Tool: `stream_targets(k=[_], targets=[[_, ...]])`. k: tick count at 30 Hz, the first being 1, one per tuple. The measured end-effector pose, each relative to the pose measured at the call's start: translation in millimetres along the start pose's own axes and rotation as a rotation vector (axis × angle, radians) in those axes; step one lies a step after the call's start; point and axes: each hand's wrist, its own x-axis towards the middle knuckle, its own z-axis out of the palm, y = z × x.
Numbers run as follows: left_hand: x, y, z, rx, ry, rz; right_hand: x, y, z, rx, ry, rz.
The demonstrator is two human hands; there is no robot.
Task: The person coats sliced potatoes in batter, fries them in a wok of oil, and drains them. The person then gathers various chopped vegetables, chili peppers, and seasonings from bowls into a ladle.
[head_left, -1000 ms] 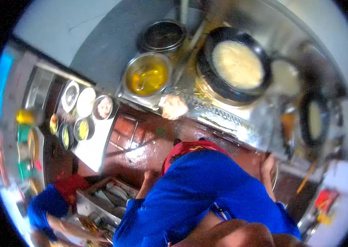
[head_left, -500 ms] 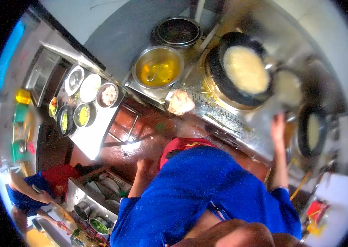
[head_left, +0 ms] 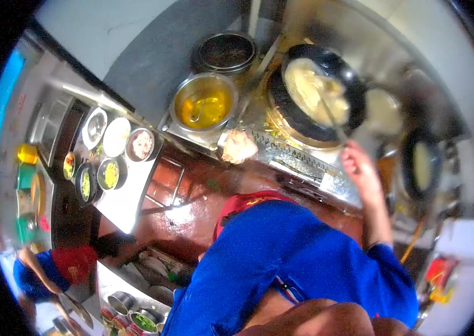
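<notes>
My right hand [head_left: 357, 162] is closed round the handle of a ladle [head_left: 335, 122]. The ladle's head is blurred inside the black wok [head_left: 356, 89], where it meets the pale, creamy food [head_left: 307, 87]. That food is ridged and folded around the ladle, and the wok sits tilted on the burner. My left hand is out of sight, with its arm behind my blue shirt.
A steel bowl of yellow oil [head_left: 203, 103] stands left of the wok, near a crumpled cloth [head_left: 239, 147] at the stove's edge. Another wok [head_left: 421, 164] is on the right. Plates and bowls of ingredients cover a side table [head_left: 127, 193]. A co-worker [head_left: 52, 271] stands lower left.
My right hand has moved up and left to the wok, and the ladle is now in the food. The smooth pale surface has become folded. My left hand has left the view.
</notes>
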Motion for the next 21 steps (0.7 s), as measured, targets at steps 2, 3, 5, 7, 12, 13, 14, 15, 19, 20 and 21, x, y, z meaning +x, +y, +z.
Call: stream_targets(k=[2, 3, 5, 7, 12, 13, 14, 15, 19, 20, 21], targets=[[-0.9, 1.7, 0.1, -0.190, 0.041, -0.043, -39.1, -11.8, 27.4, -0.449, 0.121, -0.097], [0.9, 3.9, 0.6, -0.379, 0.064, -0.096, -56.6, -14.1, 19.9, -0.620, 0.099, -0.162], [11.2, 16.3, 0.1, -1.138, 0.136, -0.337, -76.9, -27.5, -5.6, -0.867, 0.028, -0.292], [19.5, 34.6, -21.1, -1.548, 0.227, -0.448, -93.6, -42.4, -32.8, -1.000, -0.009, -0.374], [31.7, 65.3, -64.9, -1.596, 0.073, -0.123, -45.8, -48.6, -88.3, -1.297, -0.094, -0.323], [40.0, 70.8, -46.8, -1.620, 0.091, -0.115, 9.1, -36.6, -137.8, -1.480, -0.177, -0.486], [44.8, 62.7, -37.5, -1.662, 0.067, -0.104, 21.6, -25.8, -121.7, -1.398, -0.120, -0.549], [53.8, 53.7, -31.2, -1.680, 0.045, -0.099, 31.2, -14.1, -107.0, -1.297, -0.057, -0.592], [9.9, 55.6, -28.9, -1.242, 0.180, -0.269, 67.0, -10.2, -98.8, -0.991, 0.191, -0.419], [0.9, 40.8, -23.8, -1.078, 0.168, -0.194, 74.9, -8.0, -105.8, -1.130, 0.255, -0.534], [-3.9, 22.0, -15.1, -0.914, 0.170, -0.122, 84.3, -6.1, -116.1, -1.266, 0.322, -0.653]])
